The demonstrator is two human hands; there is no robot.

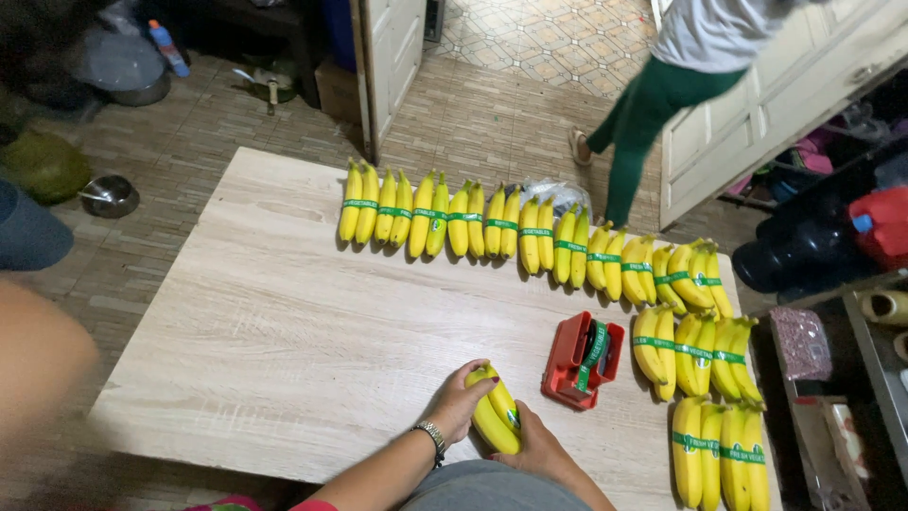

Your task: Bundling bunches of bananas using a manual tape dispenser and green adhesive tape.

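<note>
where the tabletop point(284, 322) meets its near edge, both hands are on one pair of bananas point(494, 409). left hand point(457, 402) w/ a metal wristwatch point(432, 438) has its grip curled over the top & left side of the pair, fingers closed round it. right hand point(539, 449) cups it from below/right, thumb against the fruit, grip closed on it too. the pair lies on the wood, tips pointing away, w/ a green band partly visible near the right hand.

just right of the hands sits a red tape dispenser point(579, 360) w/ green tape running through it. a long row of banded banana pairs point(530, 237) runs along the far edge, & more banded pairs point(705, 397) are stacked in rows at the right side. beyond the tabletop another person in green trousers point(653, 114) stands on the tiled floor by a white door point(392, 57).
</note>
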